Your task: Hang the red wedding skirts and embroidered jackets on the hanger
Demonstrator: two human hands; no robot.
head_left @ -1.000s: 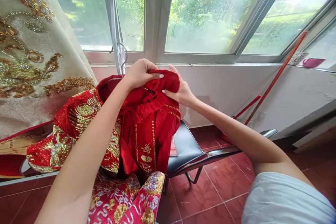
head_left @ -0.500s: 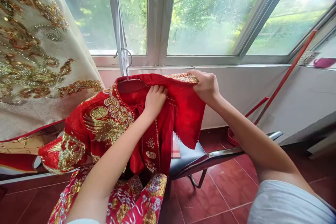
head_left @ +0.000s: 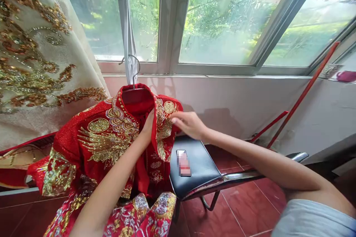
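Observation:
A red embroidered jacket (head_left: 101,137) with gold and silver beadwork hangs on a hanger (head_left: 134,81) by the window. My left hand (head_left: 149,126) reaches inside its front opening, behind the front panel on the right; that panel hides the fingers. At the outer side of the jacket's right shoulder, my right hand (head_left: 190,124) pinches the cloth, thumb and fingertips close together on the embroidery. Below hangs a pink-red embroidered skirt (head_left: 141,214).
A black chair (head_left: 201,163) with a metal armrest stands to the right, a phone (head_left: 183,163) lying on its seat. A cream beaded garment (head_left: 33,52) hangs at left. Red poles (head_left: 303,94) lean at the right wall. The window (head_left: 222,22) is behind.
The jacket's right shoulder and sleeve, held up and folded back before, now hang down with the embroidery outward. Both hands have moved lower, and the phone is in full view.

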